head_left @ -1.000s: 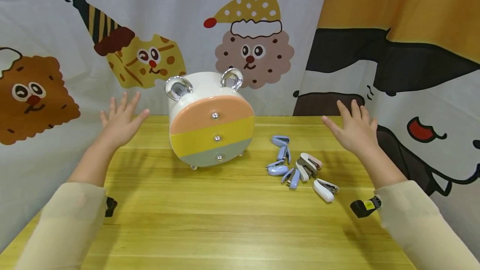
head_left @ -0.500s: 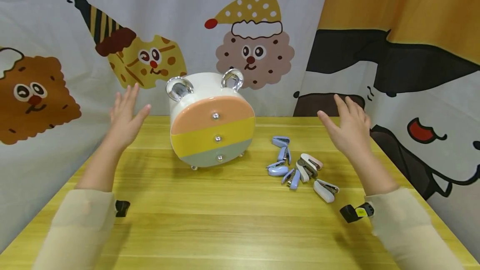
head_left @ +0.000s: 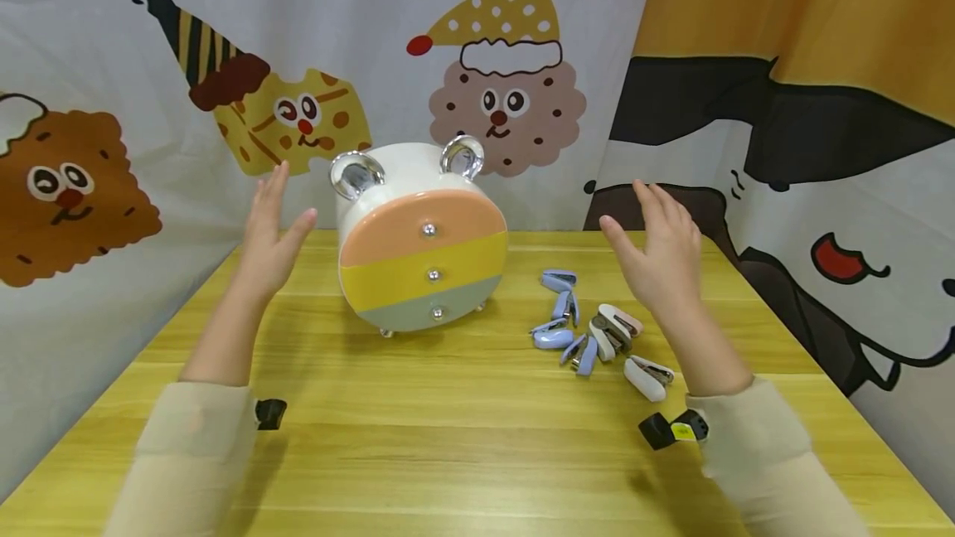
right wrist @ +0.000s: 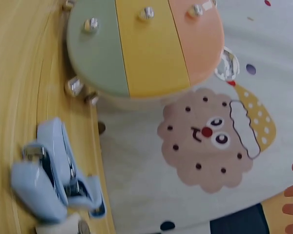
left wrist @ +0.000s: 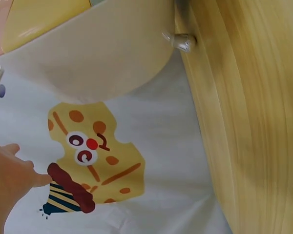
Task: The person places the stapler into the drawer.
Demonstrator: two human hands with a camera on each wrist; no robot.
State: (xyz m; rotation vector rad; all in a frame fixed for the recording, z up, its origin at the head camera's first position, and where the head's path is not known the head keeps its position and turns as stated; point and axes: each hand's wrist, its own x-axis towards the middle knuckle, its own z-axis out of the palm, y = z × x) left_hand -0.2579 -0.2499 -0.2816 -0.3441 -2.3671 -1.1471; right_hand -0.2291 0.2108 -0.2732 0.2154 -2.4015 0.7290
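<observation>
Round white box with peach, yellow and green front [head_left: 395, 273]: stands up between the left hand [head_left: 269, 253] and the right hand [head_left: 662, 262], nearer the left.
Small plastic staplers, mostly blue or white [head_left: 587, 355]: lie every which way, nearer the right hand.
Left hand: fingers straight, thumb out, touching nothing.
Right hand: the same, holding nothing.

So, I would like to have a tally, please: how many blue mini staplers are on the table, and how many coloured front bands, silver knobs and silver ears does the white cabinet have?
Blue mini staplers: 4
Coloured front bands: 3
Silver knobs: 3
Silver ears: 2
Total: 12
</observation>
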